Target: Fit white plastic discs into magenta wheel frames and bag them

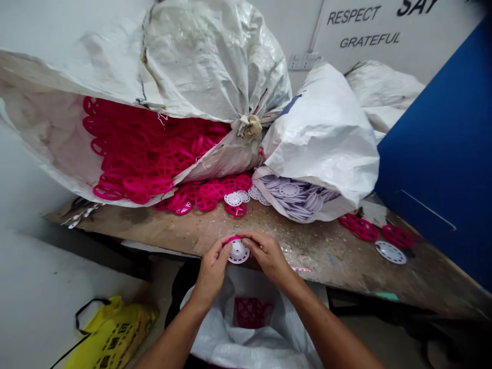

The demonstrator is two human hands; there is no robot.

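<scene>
Two open white plastic sacks (323, 133) occupy your brown desk (154, 228); at its near edge, your left hand (213, 260) and right hand (269, 253), angled inward, pinch a white slotted plastic disc (238, 252).

Yellow black-printed plastic bag (115, 335) located lower left. White rectangular sockets (296, 62) mounted on pale wall (298, 23). Flat blue panel (442, 154) positioned right.

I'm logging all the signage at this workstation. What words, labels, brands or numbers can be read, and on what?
"RESPECT": on the white wall
"GRATEFUL": on the same wall
"SAY": same wall, cut by the picture's top edge
Dark print on the yellow bag: too blurred to read
Blue print on the white sack: unreadable
</scene>
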